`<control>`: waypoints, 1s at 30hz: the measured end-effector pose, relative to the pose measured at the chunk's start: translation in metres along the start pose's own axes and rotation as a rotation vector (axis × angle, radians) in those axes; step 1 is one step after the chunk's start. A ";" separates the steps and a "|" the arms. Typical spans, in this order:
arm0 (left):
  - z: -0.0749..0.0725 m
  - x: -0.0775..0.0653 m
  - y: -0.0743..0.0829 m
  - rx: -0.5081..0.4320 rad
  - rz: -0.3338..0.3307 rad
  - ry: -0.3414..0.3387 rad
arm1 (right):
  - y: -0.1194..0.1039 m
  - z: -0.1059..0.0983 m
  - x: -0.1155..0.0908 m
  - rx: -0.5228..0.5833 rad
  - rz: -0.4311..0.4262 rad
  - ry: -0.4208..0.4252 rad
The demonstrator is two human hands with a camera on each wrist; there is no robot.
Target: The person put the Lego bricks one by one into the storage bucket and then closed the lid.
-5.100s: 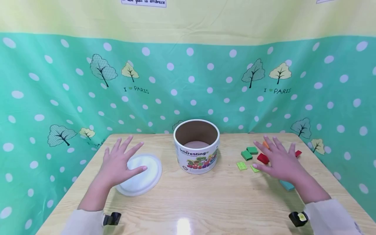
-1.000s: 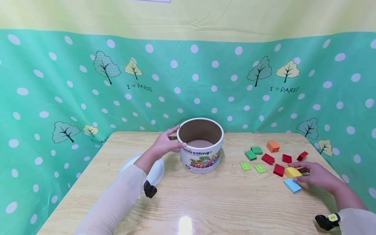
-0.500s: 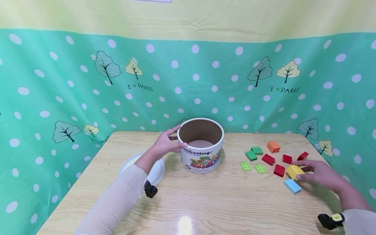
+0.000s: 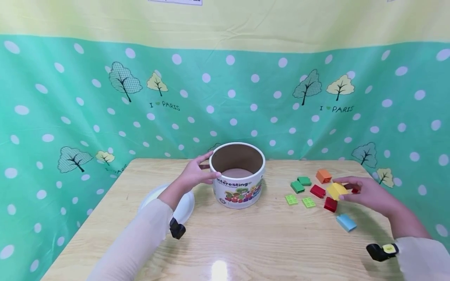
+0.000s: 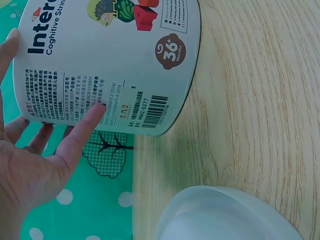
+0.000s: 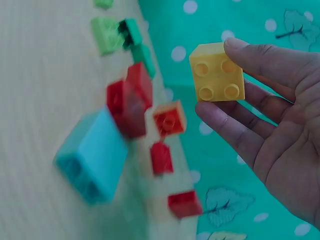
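The yellow building block point(image 4: 336, 191) is in the air above the far right part of the wooden surface point(image 4: 263, 242), near its right edge. The right hand point(image 4: 369, 196) pinches it by opposite sides between thumb and fingertips, the gap only as wide as the block, its four studs bare in the wrist view. It looks like light, rigid plastic, smooth and hard to damage; its flat sides are the sound place to hold.

The printed bucket point(image 4: 239, 191) stands upright by the middle of the far edge. The left hand point(image 4: 194, 174) is spread against its side, thumb towards the front. Its wall looks stiff and fairly light, probably steadiest held just below the rim.

A light blue block point(image 4: 346, 222) lies nearest the front; red, orange and green blocks lie towards the far right corner.

The right hand hides some red pieces from the head view, the left forearm covers part of the white lid point(image 4: 184, 209), and blur softens the right wrist view.
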State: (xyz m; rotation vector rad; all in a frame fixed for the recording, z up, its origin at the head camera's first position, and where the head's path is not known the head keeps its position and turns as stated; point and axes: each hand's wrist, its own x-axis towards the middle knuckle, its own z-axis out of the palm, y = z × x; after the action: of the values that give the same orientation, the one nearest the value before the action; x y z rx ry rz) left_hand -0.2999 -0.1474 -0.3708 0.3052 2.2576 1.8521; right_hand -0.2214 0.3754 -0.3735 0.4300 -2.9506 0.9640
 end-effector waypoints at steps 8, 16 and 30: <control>0.001 -0.001 0.000 -0.011 -0.002 -0.014 | -0.039 -0.003 0.021 0.032 -0.046 -0.003; 0.000 0.000 -0.003 -0.017 0.020 -0.032 | -0.074 -0.009 0.049 0.073 -0.044 -0.038; -0.001 0.000 -0.003 -0.034 0.024 -0.051 | -0.118 -0.016 0.088 0.055 -0.104 -0.059</control>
State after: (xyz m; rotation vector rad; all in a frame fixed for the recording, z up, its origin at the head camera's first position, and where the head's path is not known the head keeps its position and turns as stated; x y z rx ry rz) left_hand -0.3002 -0.1484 -0.3734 0.3716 2.1959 1.8709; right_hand -0.2763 0.2713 -0.2844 0.6172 -2.9253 1.0398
